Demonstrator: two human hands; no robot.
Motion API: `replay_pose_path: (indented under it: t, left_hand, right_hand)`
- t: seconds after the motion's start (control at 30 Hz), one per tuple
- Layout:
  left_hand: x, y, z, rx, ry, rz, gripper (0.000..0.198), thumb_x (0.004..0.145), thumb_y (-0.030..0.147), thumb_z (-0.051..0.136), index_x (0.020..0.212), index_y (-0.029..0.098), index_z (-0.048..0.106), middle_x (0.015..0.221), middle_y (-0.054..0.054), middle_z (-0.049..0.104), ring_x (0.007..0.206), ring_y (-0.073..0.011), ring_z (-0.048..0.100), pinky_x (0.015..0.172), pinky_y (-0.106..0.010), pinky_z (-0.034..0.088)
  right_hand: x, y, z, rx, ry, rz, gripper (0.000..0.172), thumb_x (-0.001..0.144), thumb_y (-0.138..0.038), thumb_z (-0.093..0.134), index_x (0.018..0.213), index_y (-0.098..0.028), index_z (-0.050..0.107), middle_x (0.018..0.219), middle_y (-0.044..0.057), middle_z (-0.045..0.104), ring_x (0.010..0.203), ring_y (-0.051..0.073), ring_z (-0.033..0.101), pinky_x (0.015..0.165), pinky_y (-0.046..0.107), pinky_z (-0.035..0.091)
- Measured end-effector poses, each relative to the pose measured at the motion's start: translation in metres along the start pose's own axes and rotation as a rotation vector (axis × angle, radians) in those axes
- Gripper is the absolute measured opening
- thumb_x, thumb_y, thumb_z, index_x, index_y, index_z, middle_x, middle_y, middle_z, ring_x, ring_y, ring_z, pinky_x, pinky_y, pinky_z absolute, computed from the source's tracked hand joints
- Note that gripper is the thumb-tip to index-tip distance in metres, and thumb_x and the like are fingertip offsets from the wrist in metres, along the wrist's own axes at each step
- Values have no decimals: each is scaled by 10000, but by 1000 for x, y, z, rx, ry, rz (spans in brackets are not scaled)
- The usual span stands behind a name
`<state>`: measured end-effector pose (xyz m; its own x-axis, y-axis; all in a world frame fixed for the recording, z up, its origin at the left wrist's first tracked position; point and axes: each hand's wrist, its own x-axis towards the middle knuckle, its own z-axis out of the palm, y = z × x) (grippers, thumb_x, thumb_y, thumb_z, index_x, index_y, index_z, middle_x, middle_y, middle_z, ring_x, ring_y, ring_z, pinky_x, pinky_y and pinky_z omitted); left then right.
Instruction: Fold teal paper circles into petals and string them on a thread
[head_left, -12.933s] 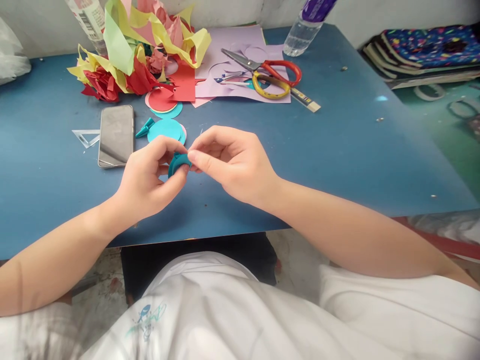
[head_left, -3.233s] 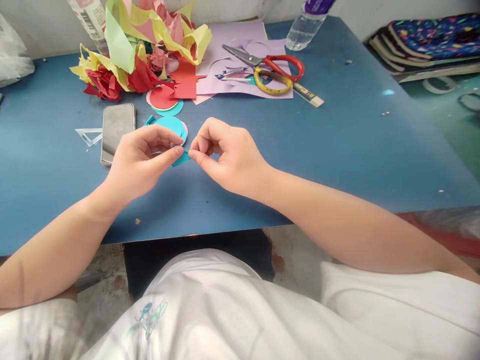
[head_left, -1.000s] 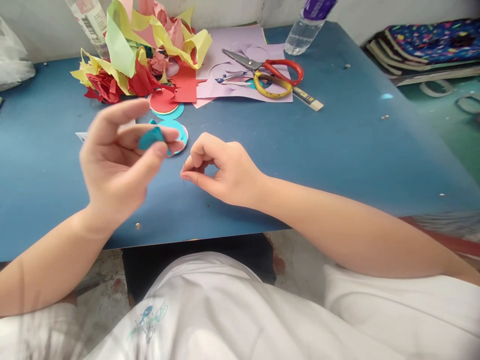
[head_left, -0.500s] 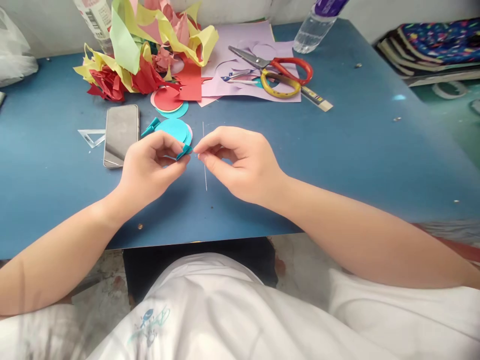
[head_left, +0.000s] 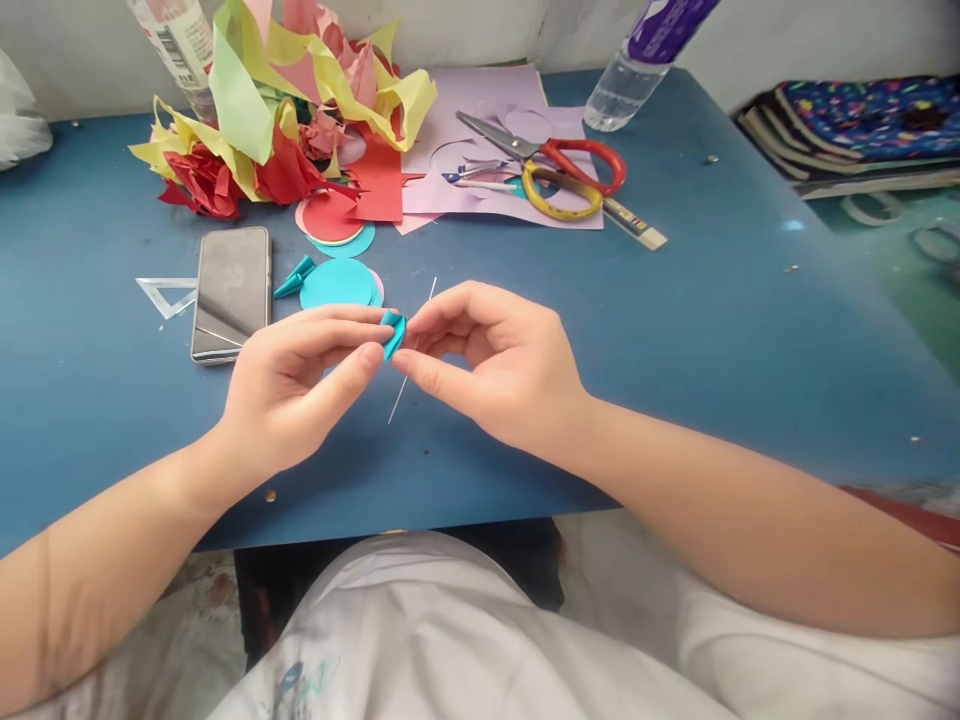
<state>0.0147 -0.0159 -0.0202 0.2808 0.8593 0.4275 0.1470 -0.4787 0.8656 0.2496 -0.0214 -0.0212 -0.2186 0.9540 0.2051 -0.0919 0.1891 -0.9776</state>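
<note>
My left hand (head_left: pixel 281 385) holds a small piece of folded turquoise paper (head_left: pixel 394 338) at its fingertips. Close against it, the thumb and forefinger of my right hand (head_left: pixel 499 365) are bent toward each other at the paper's right edge. A thin white stick (head_left: pixel 397 398) slants past these right fingertips and seems pinched there, though the fingers partly hide it. Behind the left fingers lies a stack of turquoise paper circles (head_left: pixel 339 282). A rolled turquoise paper cone (head_left: pixel 295 278) rests beside the stack.
A phone (head_left: pixel 232 290) lies over a clear set square (head_left: pixel 166 296) on the left. Red paper circles (head_left: pixel 334 216) and crumpled coloured paper (head_left: pixel 292 150) sit farther back. Scissors (head_left: pixel 544 165) rest on cut lilac paper (head_left: pixel 480 95), near a water bottle (head_left: pixel 626 85).
Both hands have shifted slightly right and lower in view. The white stick has tipped from nearly upright to a slant. The turquoise piece has turned, and my left fingers have straightened.
</note>
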Motion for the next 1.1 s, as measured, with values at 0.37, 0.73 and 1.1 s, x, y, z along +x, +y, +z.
replay_pose_path:
  t: [0.37, 0.73, 1.1]
  left_hand:
    - [2, 20, 2, -187, -17, -203, 418, 885, 78, 1003, 1192, 267, 793, 1154, 13, 935, 1092, -223, 924, 966, -327, 809]
    - [3, 13, 3, -138, -78, -612, 430, 879, 244, 1003, 1244, 259, 776, 874, -14, 820, 712, -180, 756, 620, -293, 587]
    - [9, 30, 4, -391, 1, -637, 396, 825, 55, 1036, 1095, 256, 828, 966, 27, 891, 760, -142, 842, 717, -242, 691]
  right_hand:
    - [-4, 7, -6, -193, -53, -209, 130, 1044, -141, 850, 1091, -230, 768, 1014, -21, 836, 864, 133, 805, 828, 307, 771]
    - [-3, 5, -11, -346, -84, -336, 118, 1099, -101, 831, 1113, -218, 816, 1053, -7, 882, 882, 137, 850, 834, 301, 775]
    - [0, 2, -9, -206, -17, -241, 203, 1056, -52, 870, 1076, -250, 909, 1058, -47, 934, 929, 129, 891, 850, 272, 789]
